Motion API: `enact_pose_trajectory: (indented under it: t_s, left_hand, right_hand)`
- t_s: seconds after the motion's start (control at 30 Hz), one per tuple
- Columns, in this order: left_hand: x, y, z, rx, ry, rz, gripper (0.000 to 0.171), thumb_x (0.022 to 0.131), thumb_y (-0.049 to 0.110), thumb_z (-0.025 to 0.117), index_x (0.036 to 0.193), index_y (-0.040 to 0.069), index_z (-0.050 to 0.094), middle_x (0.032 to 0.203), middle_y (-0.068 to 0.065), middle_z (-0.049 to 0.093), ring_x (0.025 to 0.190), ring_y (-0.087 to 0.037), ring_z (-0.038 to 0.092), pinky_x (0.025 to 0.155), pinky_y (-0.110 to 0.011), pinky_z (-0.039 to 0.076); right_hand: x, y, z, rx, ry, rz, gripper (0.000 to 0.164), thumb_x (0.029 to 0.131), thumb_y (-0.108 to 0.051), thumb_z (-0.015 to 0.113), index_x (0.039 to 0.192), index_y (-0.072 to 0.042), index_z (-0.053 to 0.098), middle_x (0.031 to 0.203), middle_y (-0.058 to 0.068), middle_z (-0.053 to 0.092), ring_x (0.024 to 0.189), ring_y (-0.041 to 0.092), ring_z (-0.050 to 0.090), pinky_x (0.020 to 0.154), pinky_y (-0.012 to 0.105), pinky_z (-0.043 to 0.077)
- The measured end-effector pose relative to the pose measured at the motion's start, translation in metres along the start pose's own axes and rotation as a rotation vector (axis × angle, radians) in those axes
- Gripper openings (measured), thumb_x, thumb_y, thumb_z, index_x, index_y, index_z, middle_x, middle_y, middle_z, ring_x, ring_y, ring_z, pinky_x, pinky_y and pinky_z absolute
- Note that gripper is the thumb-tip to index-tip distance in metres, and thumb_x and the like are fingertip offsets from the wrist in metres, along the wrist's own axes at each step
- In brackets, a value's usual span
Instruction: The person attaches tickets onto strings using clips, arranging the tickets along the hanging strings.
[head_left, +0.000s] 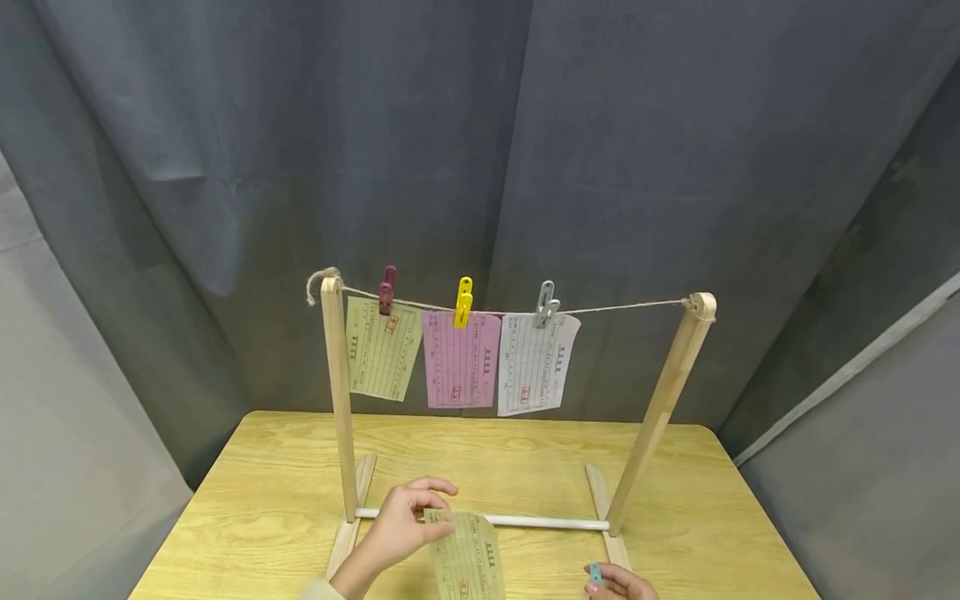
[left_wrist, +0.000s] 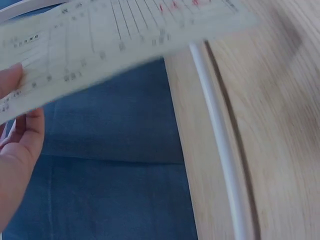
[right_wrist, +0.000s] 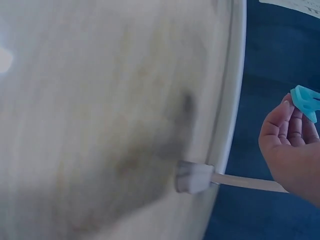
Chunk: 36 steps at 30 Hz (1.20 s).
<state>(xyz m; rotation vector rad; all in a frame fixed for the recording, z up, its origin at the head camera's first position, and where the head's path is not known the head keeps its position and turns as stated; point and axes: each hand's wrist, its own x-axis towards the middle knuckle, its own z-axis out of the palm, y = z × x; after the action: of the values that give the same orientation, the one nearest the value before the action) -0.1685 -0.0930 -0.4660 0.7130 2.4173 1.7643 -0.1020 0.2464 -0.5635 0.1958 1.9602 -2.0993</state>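
Between thumb and fingers my left hand (head_left: 405,521) pinches a yellow printed slip (head_left: 470,554) by its upper left corner, above the table. The left wrist view shows that slip (left_wrist: 115,45) with the thumb on its near face. My right hand (head_left: 622,582), low in the head view, holds a light blue clothespin (head_left: 596,573) in its fingertips; the same clothespin (right_wrist: 306,102) shows at the right of the right wrist view. On the string hang a yellow slip (head_left: 378,354) under a maroon clothespin (head_left: 387,292), a pink slip (head_left: 461,362) under a yellow one, and a white slip (head_left: 534,367) under a grey one.
A twine line (head_left: 630,307) runs between a left wooden post (head_left: 341,417) and a right wooden post (head_left: 660,408). A white crossbar (head_left: 547,522) joins them low down. The frame stands on a wood-grain table (head_left: 247,492), with grey curtains (head_left: 375,150) behind it.
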Motion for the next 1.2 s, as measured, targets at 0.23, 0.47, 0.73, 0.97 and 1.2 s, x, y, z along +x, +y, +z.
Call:
enact_pose_trajectory:
  t_s: [0.23,0.47,0.73,0.97,1.2]
  left_hand:
    - [0.002,0.027,0.0,-0.081,0.021,0.127,0.006,0.073,-0.008,0.066,0.074,-0.002,0.065,0.093,-0.015,0.062,0.084,-0.012,0.057,0.074,-0.028,0.049]
    - [0.009,0.044,0.004,-0.058,0.08,0.243,0.009,0.077,-0.009,0.062,0.083,-0.003,0.065,0.084,-0.016,0.064,0.077,-0.008,0.056,0.066,-0.028,0.048]
    - [0.025,0.032,0.019,-0.03,0.197,0.278,0.013,0.077,-0.007,0.065,0.089,-0.003,0.067,0.085,-0.012,0.066,0.076,-0.008,0.055,0.068,-0.025,0.049]
    - [0.038,0.045,0.026,-0.183,0.262,0.243,0.012,0.077,-0.004,0.067,0.088,-0.006,0.064,0.085,-0.016,0.065,0.077,-0.013,0.059,0.074,-0.028,0.051]
    - [0.059,0.067,0.036,-0.26,0.286,0.302,0.007,0.078,-0.005,0.064,0.085,-0.008,0.064,0.081,-0.019,0.064,0.072,-0.006,0.054,0.069,-0.024,0.049]
  right_hand:
    - [-0.009,-0.047,0.009,-0.118,0.158,-0.038,0.043,0.08,-0.018,0.067,0.109,0.01,0.054,0.083,0.006,0.062,0.071,0.015,0.059,0.062,0.026,0.049]
    - [-0.017,-0.099,0.008,-0.258,0.135,-0.169,0.031,0.088,-0.009,0.058,0.11,0.011,0.05,0.09,0.005,0.064,0.076,0.011,0.061,0.066,0.027,0.049]
    - [-0.022,-0.144,0.002,-0.331,0.05,-0.452,0.022,0.087,-0.001,0.057,0.107,0.008,0.053,0.094,0.0,0.066,0.083,0.013,0.061,0.07,0.025,0.05]
    - [-0.024,-0.179,0.002,-0.364,0.063,-0.623,0.02,0.084,0.006,0.059,0.104,0.006,0.057,0.088,-0.001,0.063,0.079,0.009,0.059,0.064,0.022,0.048]
    - [-0.029,-0.217,-0.001,-0.351,0.059,-0.761,0.026,0.079,0.014,0.058,0.104,0.006,0.058,0.086,0.0,0.065,0.077,0.009,0.06,0.065,0.019,0.049]
